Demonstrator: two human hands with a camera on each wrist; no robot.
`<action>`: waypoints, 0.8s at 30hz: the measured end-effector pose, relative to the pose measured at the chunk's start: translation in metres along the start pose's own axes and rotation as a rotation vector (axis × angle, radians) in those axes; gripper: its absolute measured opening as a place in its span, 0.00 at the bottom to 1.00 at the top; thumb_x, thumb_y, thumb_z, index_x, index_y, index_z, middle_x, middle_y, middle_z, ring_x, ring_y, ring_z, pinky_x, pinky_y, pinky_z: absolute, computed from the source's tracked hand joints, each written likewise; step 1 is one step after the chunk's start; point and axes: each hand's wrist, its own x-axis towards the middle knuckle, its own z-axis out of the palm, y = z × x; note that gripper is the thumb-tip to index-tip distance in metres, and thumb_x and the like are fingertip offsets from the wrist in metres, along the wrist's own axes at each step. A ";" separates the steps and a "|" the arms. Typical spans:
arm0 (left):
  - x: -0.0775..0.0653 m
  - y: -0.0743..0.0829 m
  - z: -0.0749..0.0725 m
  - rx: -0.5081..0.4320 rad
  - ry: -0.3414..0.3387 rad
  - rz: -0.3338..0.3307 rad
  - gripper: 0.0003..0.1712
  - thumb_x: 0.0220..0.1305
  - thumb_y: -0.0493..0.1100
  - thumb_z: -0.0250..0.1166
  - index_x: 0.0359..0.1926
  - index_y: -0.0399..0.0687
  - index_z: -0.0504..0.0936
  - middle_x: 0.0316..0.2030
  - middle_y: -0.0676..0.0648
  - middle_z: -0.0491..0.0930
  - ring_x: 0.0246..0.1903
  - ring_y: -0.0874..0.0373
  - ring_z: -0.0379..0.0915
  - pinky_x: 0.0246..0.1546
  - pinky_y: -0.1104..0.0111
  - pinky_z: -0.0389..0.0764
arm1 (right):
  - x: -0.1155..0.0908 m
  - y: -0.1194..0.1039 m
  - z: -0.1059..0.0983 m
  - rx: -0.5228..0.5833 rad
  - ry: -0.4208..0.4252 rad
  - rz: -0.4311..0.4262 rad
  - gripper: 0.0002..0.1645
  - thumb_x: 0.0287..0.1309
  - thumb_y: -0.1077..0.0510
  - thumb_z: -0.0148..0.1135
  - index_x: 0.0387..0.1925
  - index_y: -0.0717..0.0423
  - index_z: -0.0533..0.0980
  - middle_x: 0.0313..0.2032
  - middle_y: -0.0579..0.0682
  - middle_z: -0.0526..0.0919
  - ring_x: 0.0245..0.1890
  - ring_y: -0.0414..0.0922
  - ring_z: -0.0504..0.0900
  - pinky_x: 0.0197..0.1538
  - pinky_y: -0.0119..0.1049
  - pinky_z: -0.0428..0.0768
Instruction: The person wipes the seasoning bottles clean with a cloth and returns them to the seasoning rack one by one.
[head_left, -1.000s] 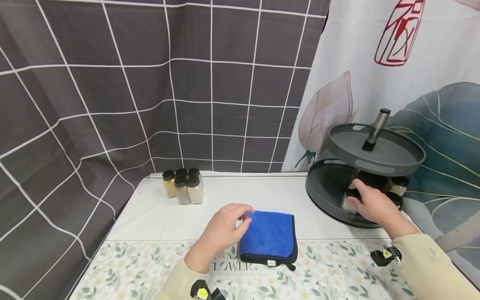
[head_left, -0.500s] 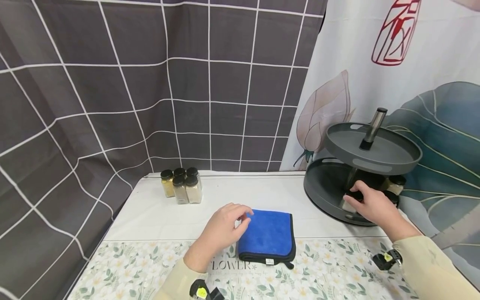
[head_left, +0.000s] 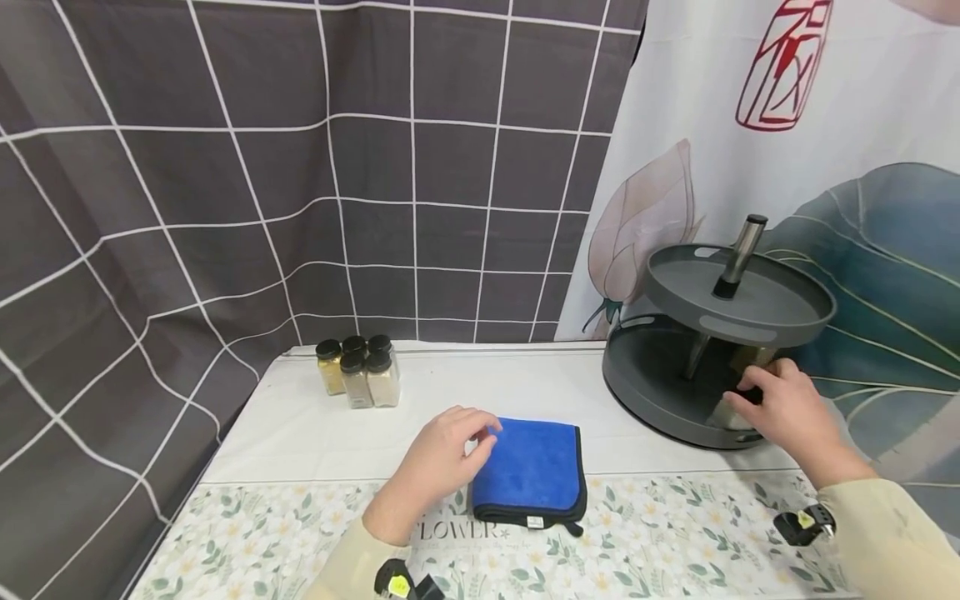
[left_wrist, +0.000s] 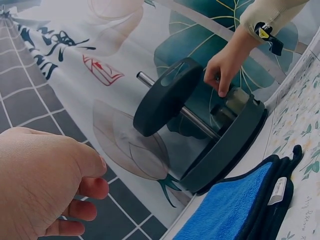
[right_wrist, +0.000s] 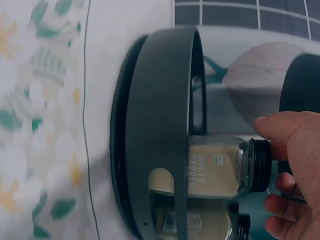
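Floral-and-white surface [head_left: 487,379], and the right hand [head_left: 791,417], curled round the black-capped clear glass white-pepper jar [right_wrist: 215,170] in the dark grey round lower tray [head_left: 652,421], has just slid rightward with it, so I'd guess the tray's being turned, empty left hand [head_left: 442,454] hovering well apart.

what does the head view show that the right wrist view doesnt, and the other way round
Only the head view shows the folded blue cloth, the left hand and the group of five jars. Only the right wrist view shows readable WHITE PEPPER lettering, on the jar nearest the right hand. Both show the right hand, that jar, the lower tray, the flowered table cover and the grey checked backdrop.
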 end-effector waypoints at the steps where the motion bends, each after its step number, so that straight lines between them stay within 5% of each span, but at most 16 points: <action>1: 0.000 0.000 0.000 0.002 0.000 -0.001 0.07 0.66 0.39 0.67 0.44 0.51 0.85 0.35 0.58 0.83 0.36 0.65 0.74 0.41 0.67 0.79 | -0.001 0.004 -0.001 -0.004 -0.001 0.003 0.19 0.60 0.51 0.70 0.41 0.63 0.77 0.41 0.71 0.66 0.37 0.65 0.67 0.32 0.58 0.71; 19: 0.000 -0.003 -0.003 -0.004 0.010 0.016 0.05 0.66 0.39 0.66 0.42 0.52 0.85 0.35 0.56 0.84 0.36 0.64 0.75 0.40 0.67 0.80 | 0.008 0.050 -0.014 0.006 -0.088 0.190 0.22 0.64 0.58 0.61 0.51 0.72 0.70 0.46 0.76 0.62 0.39 0.68 0.68 0.35 0.61 0.71; 24: -0.001 -0.005 -0.004 0.002 0.019 0.000 0.05 0.66 0.40 0.66 0.42 0.52 0.86 0.36 0.56 0.85 0.37 0.64 0.76 0.41 0.67 0.80 | 0.004 0.035 -0.010 -0.027 0.009 0.197 0.24 0.63 0.59 0.62 0.53 0.73 0.68 0.51 0.79 0.59 0.46 0.74 0.64 0.43 0.69 0.68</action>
